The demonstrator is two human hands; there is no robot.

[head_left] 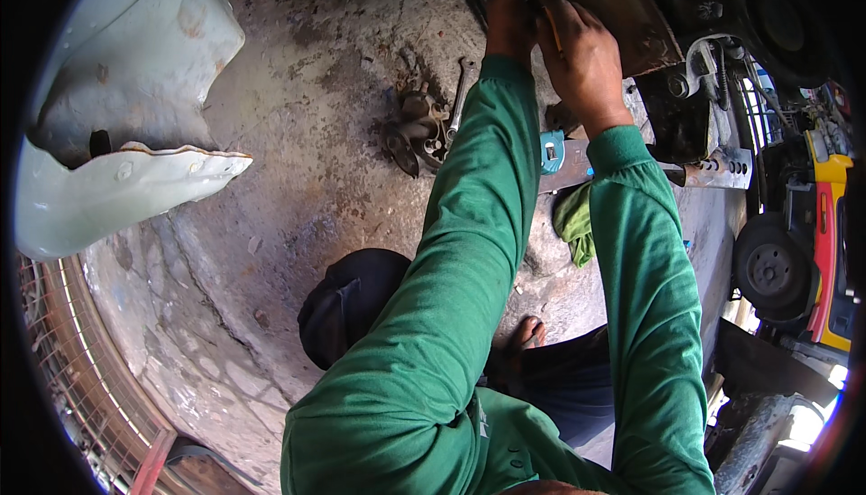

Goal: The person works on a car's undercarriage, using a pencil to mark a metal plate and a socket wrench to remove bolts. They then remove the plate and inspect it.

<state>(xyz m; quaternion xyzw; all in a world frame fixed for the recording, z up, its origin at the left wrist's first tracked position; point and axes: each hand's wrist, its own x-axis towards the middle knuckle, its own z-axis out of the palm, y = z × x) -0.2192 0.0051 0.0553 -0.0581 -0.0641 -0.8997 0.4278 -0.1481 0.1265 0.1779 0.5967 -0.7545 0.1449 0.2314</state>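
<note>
My right hand [585, 67] is closed on a thin yellow pencil [546, 10], which slants upward beside my left hand. Close against it on the left is my left hand [512, 19]; its fingers are in shadow, and what they touch cannot be made out. A dark, rusty metal plate [631, 10] lies just beyond and to the right of both hands. Below my right wrist, a teal tape measure [551, 153] rests at a flat metal bar [570, 170]. A wrench [463, 94] lies left of my forearms, beside a heap of greasy metal parts [417, 125].
A green cloth [575, 226] lies partly behind my right sleeve. A torn-edged white panel [135, 89] juts in at the left, above wire mesh [77, 333]. On the right are a perforated metal bracket [722, 170], a wheel [771, 265] and a red-and-yellow vehicle [828, 242].
</note>
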